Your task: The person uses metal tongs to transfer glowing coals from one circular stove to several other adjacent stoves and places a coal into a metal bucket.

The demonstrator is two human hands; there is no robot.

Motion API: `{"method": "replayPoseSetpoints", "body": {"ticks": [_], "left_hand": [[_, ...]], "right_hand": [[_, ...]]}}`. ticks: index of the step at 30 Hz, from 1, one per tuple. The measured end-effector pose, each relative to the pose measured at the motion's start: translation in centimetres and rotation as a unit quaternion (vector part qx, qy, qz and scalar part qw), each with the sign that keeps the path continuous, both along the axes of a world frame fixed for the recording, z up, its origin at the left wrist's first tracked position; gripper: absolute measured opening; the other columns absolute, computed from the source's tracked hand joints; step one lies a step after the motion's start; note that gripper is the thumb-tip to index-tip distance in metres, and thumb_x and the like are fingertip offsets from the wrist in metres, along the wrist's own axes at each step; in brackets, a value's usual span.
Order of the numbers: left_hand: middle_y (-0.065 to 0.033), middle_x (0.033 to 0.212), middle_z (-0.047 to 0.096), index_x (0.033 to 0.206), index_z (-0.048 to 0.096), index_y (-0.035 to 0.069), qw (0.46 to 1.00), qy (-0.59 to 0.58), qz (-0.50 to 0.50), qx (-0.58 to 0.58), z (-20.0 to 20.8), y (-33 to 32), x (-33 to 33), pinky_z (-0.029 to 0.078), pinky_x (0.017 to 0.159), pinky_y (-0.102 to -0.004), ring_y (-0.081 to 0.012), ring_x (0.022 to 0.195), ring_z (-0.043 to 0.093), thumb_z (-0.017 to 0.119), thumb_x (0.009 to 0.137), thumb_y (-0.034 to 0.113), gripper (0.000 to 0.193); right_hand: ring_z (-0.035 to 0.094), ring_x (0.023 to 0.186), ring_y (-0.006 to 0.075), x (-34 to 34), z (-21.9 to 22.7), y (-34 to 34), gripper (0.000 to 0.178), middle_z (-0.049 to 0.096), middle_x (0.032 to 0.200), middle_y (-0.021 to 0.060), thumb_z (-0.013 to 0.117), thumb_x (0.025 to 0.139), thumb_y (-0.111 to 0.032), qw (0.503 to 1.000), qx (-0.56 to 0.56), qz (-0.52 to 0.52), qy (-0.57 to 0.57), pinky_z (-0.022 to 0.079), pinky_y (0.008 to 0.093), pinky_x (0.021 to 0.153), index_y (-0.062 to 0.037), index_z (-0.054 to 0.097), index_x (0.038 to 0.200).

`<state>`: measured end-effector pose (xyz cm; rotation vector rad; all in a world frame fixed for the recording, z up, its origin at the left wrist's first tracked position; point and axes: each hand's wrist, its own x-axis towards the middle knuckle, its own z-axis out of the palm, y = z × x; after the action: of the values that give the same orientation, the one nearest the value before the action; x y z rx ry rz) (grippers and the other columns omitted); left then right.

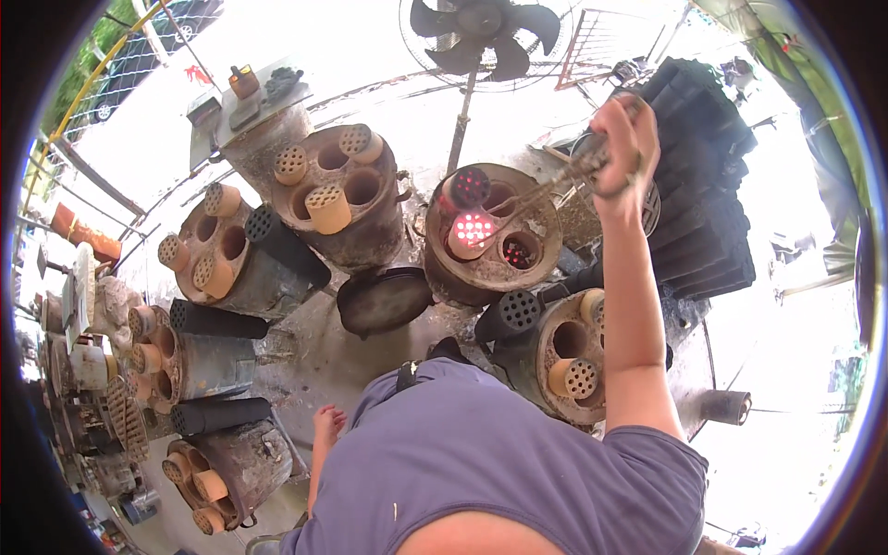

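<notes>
My right hand [627, 153] is raised at the upper right, its fingers closed around the handles of long metal tongs [541, 192]. The tongs slope down to the left over a round stove [546, 254] with several holes in its top. Their tips are beside a glowing red-white honeycomb coal briquette [471, 231] standing out of one hole; whether they grip it is unclear. Behind it stands a darker briquette [470, 187] with red-lit holes, and embers [518, 252] glow down in another hole. My left hand [328, 424] hangs low by my side, loosely open, with nothing visible in it.
A large stack of black briquettes [698, 176] stands right of the stove, and a fan [479, 18] beyond it. More stoves with tan spent briquettes stand left [338, 217] and near right [546, 361]. A dark round lid [384, 302] lies before my feet.
</notes>
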<state>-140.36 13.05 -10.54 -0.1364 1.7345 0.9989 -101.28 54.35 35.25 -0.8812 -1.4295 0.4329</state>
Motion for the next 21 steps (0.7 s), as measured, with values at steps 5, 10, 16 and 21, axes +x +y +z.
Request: {"method": "replayPoseSetpoints", "body": {"ticks": [5, 10, 16, 21], "left_hand": [[-0.0165, 0.081, 0.057, 0.106, 0.045, -0.001, 0.996, 0.035, -0.067, -0.051, 0.1, 0.4, -1.5, 0.048, 0.054, -0.0311, -0.0241, 0.066, 0.059, 0.044, 0.073, 0.003, 0.033], [-0.0197, 0.083, 0.059, 0.105, 0.046, -0.002, 0.997, 0.013, -0.072, -0.022, -11.6, -5.8, -4.8, 0.048, 0.058, -0.0338, -0.0269, 0.069, 0.06, 0.044, 0.073, 0.003, 0.032], [-0.0191, 0.082, 0.058, 0.104, 0.047, -0.002, 0.999, 0.003, -0.029, -0.031, -8.4, -2.0, -3.7, 0.048, 0.055, -0.0336, -0.0243, 0.065, 0.058, 0.044, 0.073, 0.002, 0.031], [-0.0182, 0.079, 0.057, 0.105, 0.045, -0.001, 0.998, 0.02, -0.034, -0.046, -0.5, 2.6, -1.6, 0.047, 0.051, -0.034, -0.0226, 0.06, 0.056, 0.044, 0.074, 0.002, 0.031]], "right_hand": [[0.039, 0.054, 0.0104, -0.8, -1.2, 4.4, 0.016, 0.038, 0.06, 0.0013, 0.05, 0.076, -0.011, 0.998, -0.067, -0.001, 0.012, 0.032, 0.0234, 0.053, -0.0055, 0.038, 0.067], [0.036, 0.051, 0.0085, 1.9, 1.2, 1.7, 0.012, 0.04, 0.059, 0.001, 0.051, 0.072, -0.009, 0.997, 0.009, 0.005, 0.082, 0.032, 0.0225, 0.048, -0.0064, 0.04, 0.066], [0.033, 0.054, 0.0083, 2.8, 1.8, 0.5, 0.009, 0.036, 0.063, 0.0008, 0.046, 0.073, -0.003, 0.994, 0.031, -0.029, 0.104, 0.032, 0.0222, 0.053, -0.0053, 0.039, 0.067], [0.038, 0.057, 0.0097, 4.0, -0.6, 3.1, 0.01, 0.04, 0.067, 0.0021, 0.047, 0.071, 0.003, 0.989, 0.081, -0.026, 0.12, 0.035, 0.0227, 0.056, -0.0047, 0.041, 0.072]]}}
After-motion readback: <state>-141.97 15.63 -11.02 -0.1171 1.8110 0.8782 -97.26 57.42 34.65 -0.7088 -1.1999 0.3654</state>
